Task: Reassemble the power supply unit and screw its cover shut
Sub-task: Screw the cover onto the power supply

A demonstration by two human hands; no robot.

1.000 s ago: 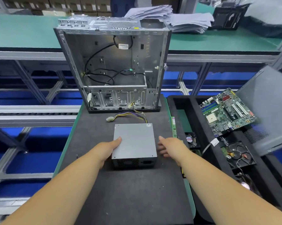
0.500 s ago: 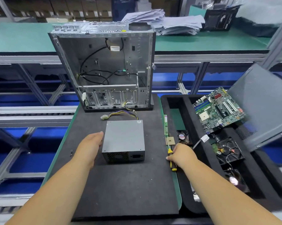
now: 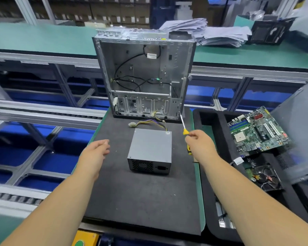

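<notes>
The grey power supply unit (image 3: 150, 150) lies flat on the black foam mat (image 3: 142, 201), its vented face toward me and its yellow and black cable bundle (image 3: 147, 123) trailing behind it. My right hand (image 3: 200, 144) grips a yellow-handled screwdriver (image 3: 184, 127) just right of the unit, shaft pointing up and away. My left hand (image 3: 96, 153) hovers relaxed and empty to the left of the unit, not touching it.
An open metal computer case (image 3: 142, 77) stands upright at the back of the mat. A black foam tray (image 3: 220, 139) on the right holds a green motherboard (image 3: 258, 132), a fan and small parts, with a grey side panel (image 3: 298, 139) leaning beside it.
My right hand left the unit, took the screwdriver from the mat's right edge and lifted it. My left hand came off the unit and moved left.
</notes>
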